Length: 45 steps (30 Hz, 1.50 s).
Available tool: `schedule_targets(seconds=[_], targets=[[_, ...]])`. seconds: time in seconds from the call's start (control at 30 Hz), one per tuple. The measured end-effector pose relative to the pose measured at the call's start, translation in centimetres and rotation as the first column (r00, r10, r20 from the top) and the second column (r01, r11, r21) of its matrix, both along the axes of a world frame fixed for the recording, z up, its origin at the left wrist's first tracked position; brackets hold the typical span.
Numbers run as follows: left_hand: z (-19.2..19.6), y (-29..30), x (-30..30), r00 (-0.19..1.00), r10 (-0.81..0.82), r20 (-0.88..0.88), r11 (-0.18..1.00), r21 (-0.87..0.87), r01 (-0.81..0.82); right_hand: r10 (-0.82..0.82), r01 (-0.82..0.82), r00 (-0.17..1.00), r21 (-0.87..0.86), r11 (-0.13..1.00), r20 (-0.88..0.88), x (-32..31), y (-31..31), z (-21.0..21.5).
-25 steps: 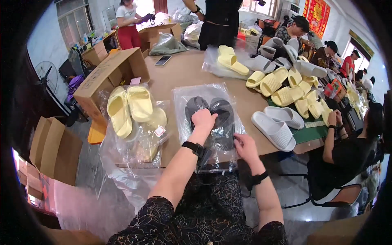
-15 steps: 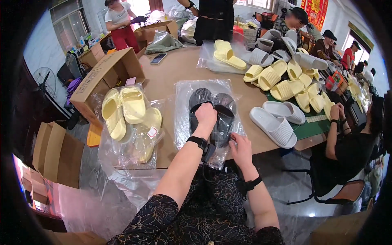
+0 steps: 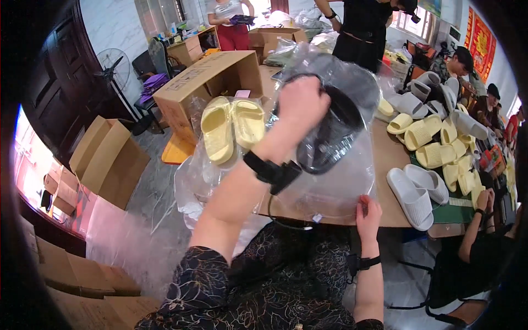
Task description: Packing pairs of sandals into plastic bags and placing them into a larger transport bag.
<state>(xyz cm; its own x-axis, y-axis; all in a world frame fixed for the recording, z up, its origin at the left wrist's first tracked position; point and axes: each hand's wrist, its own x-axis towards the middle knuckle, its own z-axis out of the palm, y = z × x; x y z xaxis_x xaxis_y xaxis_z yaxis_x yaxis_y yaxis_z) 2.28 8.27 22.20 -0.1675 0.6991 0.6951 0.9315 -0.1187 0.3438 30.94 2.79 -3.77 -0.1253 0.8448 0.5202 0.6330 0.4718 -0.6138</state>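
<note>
A pair of black slippers (image 3: 329, 144) lies inside a clear plastic bag (image 3: 344, 193), raised off the table. My left hand (image 3: 301, 104) is closed round the upper part of the black slippers, through the film. At the bag's lower right corner, my right hand (image 3: 367, 215) has its fingers closed on the edge of the plastic. To the left of my left forearm sit pale yellow slippers (image 3: 218, 132) in clear bags, partly hidden by that arm. Grey slippers (image 3: 412, 192) rest right of the bag.
An open cardboard box (image 3: 206, 77) stands on the table's left side. Yellow and grey slippers (image 3: 434, 129) are heaped at the right, by a green mat (image 3: 454, 214). More boxes (image 3: 110, 165) are on the floor at left. Other people stand or sit around the table.
My left hand has lifted the bagged black slippers off the table, tilting them. My right hand, formerly beside the bag with fingers apart, has closed on its corner. The view has turned left.
</note>
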Motion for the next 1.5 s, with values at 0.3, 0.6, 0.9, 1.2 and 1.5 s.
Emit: schedule_targets(seconds=[0.3,0.6,0.9,1.2,1.5], targets=[[5.2,-3.1,-19.5,0.896,0.437,-0.076,0.851,-0.288,-0.44,-0.028,0.026,0.999,0.047,0.999,0.037,-0.3,0.1,-1.0],[-6.4,-4.9,-22.0,0.912,0.399,-0.092,0.889,-0.206,-0.41,-0.047,0.046,0.998,0.053,0.998,0.027,-0.2,-0.1,-1.2],[-5.5,-5.2,-22.5,0.976,0.215,-0.028,0.905,-0.37,-0.21,-0.047,0.043,0.997,0.067,0.997,0.061,-0.2,-0.2,-1.2],[-4.7,-5.7,-24.1,0.981,0.121,0.148,0.887,-0.461,-0.04,0.02,-0.02,0.999,0.005,1.0,0.037,-0.4,-0.1,1.0],[-5.0,-8.5,-23.5,0.915,-0.172,0.366,0.921,-0.269,0.281,0.19,-0.177,0.979,0.139,0.974,-0.081,-8.6,-2.4,8.1]])
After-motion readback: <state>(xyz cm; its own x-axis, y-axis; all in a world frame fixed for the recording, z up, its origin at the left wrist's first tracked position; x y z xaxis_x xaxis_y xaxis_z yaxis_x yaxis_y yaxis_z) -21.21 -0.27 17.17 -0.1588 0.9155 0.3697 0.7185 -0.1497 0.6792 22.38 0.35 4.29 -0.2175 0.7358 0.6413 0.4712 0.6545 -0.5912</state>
